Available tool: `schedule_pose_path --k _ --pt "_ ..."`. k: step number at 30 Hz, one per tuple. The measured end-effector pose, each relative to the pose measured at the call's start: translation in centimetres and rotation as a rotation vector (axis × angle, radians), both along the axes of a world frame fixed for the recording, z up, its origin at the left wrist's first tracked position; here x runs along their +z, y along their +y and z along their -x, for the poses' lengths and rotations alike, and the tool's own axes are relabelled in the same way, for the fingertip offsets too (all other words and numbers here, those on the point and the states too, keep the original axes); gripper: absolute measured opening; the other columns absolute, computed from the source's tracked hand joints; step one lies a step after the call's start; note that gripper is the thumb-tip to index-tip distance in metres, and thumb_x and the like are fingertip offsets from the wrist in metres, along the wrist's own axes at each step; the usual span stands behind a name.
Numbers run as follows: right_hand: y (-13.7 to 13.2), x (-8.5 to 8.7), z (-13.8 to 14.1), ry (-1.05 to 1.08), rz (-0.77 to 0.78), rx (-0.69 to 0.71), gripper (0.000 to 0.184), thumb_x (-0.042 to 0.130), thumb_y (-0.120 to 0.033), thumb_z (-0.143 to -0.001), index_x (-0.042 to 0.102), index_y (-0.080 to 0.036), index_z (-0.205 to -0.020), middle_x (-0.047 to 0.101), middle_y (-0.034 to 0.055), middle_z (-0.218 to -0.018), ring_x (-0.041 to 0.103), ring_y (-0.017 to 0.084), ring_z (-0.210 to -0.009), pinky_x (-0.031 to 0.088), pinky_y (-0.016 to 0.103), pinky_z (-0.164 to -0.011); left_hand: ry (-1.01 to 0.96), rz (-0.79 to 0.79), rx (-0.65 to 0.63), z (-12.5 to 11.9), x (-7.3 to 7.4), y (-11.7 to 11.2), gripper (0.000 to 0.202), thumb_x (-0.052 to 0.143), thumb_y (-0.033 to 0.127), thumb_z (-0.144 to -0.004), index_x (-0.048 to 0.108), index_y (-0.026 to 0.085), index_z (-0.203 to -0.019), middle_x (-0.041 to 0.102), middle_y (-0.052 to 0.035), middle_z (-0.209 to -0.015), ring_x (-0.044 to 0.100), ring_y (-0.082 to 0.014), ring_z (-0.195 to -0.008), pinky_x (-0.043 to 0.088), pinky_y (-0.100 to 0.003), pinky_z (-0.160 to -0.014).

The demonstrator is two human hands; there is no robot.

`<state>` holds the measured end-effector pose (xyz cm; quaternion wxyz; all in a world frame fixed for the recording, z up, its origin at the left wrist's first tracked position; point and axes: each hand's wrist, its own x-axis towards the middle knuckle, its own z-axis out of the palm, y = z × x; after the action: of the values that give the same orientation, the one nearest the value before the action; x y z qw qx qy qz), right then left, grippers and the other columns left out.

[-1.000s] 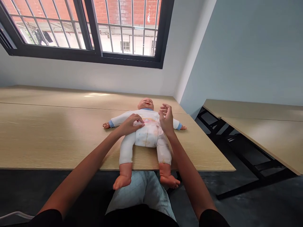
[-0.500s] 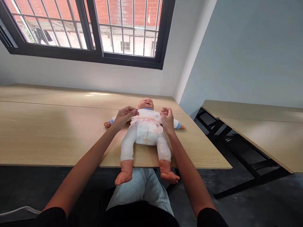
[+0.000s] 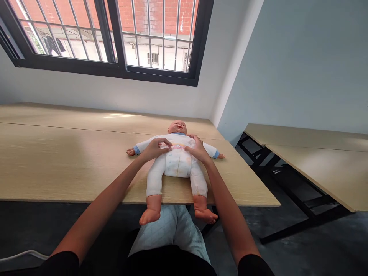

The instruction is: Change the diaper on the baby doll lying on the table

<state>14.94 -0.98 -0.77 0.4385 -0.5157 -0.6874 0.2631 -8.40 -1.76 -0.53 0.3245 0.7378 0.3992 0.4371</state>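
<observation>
Far left, up high: barred window [image 3: 109, 38] in a dark frame. Beneath it, a long wooden table [image 3: 57, 165]. Reaching in from the lower left, left hand [image 3: 153, 148]: fingers curled, tips down on the chest of the baby doll [image 3: 176, 168]; pinching cloth or merely pressing on it, cannot tell.

In the middle, the doll itself: lies face up at the table's near edge, head pointing away, arms flung wide, bare lower legs and feet hanging past the edge above the lap [image 3: 172, 230].

Just right of centre, right hand [image 3: 198, 151]: fingers loosely together, laid flat on the other side of the chest, closed on nothing.

Probably light, with hard moulded head and limbs and a softer clothed trunk. White suit [image 3: 172, 172] loose, apt to slide and bunch under fingertips. Best taken around the trunk under the arms, not by cloth or a single limb.

Far right, well apart: second table [image 3: 316, 157] on a black frame.
</observation>
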Motion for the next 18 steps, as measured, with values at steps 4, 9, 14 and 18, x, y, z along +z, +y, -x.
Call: schedule_pose_path --k 4,9,14,18 --pt "-0.1 0.0 0.0 0.015 -0.010 0.004 0.060 0.068 -0.028 -0.065 0.057 -0.021 -0.124 0.054 0.0074 -0.136 0.040 0.028 -0.132 0.034 0.046 -0.114 -0.062 -0.012 0.076 0.2 -0.3 0.6 0.035 0.078 0.052 -0.070 0.071 0.020 -0.084 0.073 -0.0065 -0.104 0.063 -0.0248 -0.107 0.043 -0.041 -0.104" --pt "0.4 0.1 0.0 0.112 -0.030 -0.089 0.049 0.067 -0.035 -0.073 0.058 -0.019 -0.118 0.059 0.0069 -0.131 0.049 0.022 -0.128 0.041 0.035 -0.109 -0.146 0.018 0.139 0.6 -0.7 1.4 0.045 0.074 0.060 -0.070 0.068 0.018 -0.084 0.072 -0.0075 -0.094 0.065 -0.0218 -0.092 0.051 -0.032 -0.084" --pt "0.9 -0.3 -0.8 0.083 0.023 -0.339 0.029 0.050 -0.041 -0.089 0.057 -0.016 -0.102 0.066 0.0138 -0.109 0.062 0.024 -0.104 0.049 0.036 -0.092 -0.159 0.080 0.250 1.2 -0.9 1.8 0.040 0.068 0.058 -0.072 0.060 0.019 -0.076 0.062 -0.0016 -0.067 0.058 -0.0167 -0.067 0.045 -0.028 -0.066" --pt "0.7 -1.3 -1.3 -0.064 0.096 -0.432 0.024 0.056 -0.040 -0.088 0.055 -0.020 -0.075 0.068 0.0152 -0.089 0.063 0.032 -0.099 0.045 0.043 -0.092 -0.120 0.133 0.274 0.8 -1.3 1.6 0.032 0.073 0.048 -0.068 0.057 0.020 -0.069 0.058 0.0011 -0.062 0.052 -0.0153 -0.062 0.039 -0.026 -0.062"
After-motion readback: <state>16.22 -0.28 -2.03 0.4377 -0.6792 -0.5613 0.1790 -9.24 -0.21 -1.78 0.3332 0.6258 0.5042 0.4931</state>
